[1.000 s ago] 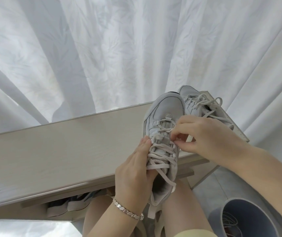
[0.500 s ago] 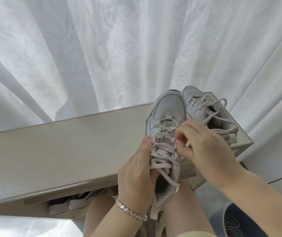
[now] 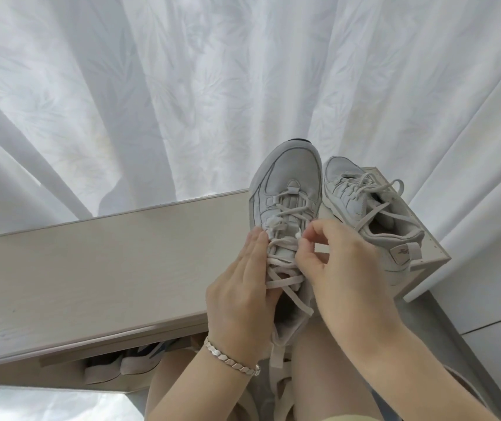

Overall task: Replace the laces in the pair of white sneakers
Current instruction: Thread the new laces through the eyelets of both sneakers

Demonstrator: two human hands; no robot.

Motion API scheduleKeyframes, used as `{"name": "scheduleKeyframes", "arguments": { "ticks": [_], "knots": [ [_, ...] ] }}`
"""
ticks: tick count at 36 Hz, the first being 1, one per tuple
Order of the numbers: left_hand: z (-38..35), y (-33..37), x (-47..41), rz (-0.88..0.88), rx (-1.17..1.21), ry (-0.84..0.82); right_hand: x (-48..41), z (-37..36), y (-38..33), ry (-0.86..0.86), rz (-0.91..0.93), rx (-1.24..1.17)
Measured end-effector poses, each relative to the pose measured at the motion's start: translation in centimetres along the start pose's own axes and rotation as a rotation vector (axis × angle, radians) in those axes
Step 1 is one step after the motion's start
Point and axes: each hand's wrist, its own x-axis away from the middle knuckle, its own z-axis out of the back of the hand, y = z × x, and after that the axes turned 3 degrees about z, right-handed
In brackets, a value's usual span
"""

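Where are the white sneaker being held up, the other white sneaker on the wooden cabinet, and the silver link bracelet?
Held white sneaker (image 3: 292,168), head view, toe cap.
Other white sneaker (image 3: 339,173), head view, toe.
Silver link bracelet (image 3: 231,358), head view, middle links.

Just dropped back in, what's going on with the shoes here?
A person is working on one white sneaker, held up over their lap. The left hand holds its side while the right hand pinches a lace midway up. The laces are not yet out. The other sneaker sits on the cabinet, laces loose.
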Motion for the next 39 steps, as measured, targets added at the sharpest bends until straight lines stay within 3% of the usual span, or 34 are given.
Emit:
{"name": "scheduleKeyframes", "arguments": {
  "ticks": [4, 11, 19, 24, 26, 29, 33, 35, 39],
  "knots": [
    [0.0, -0.4, 0.1, -0.013, -0.017, 0.01, -0.4, 0.8, 0.1, -0.07, -0.084, -0.24],
    [0.3, -0.4, -0.2, 0.053, -0.042, 0.016, -1.3, 1.9, 1.3, -0.103, -0.123, -0.343],
    [0.0, -0.2, 0.1, -0.001, -0.054, 0.021, -2.1, 1.9, 1.5, -0.163, -0.052, -0.092],
    [0.0, -0.2, 0.0, 0.008, -0.073, 0.024, -2.4, 1.8, 1.4, -0.232, -0.272, -0.56],
    [0.0, -0.2, 0.1, 0.003, -0.078, 0.019, -2.4, 1.8, 1.4, -0.228, -0.349, -0.63],
    [-0.1, -0.2, 0.2, 0.009, -0.077, 0.02, -2.1, 1.6, 1.6, -0.128, -0.286, -0.421],
    [-0.2, -0.2, 0.3, 0.005, -0.068, 0.027, -1.3, 1.7, 1.7, 0.039, 0.026, -0.124],
    [-0.2, -0.1, 0.4, 0.001, -0.071, 0.029, -1.2, 1.8, 1.5, -0.022, 0.116, -0.031],
    [-0.4, -0.1, 0.7, -0.02, -0.064, 0.03, -1.5, 1.7, 1.1, -0.212, 0.125, 0.096]
  ]
}}
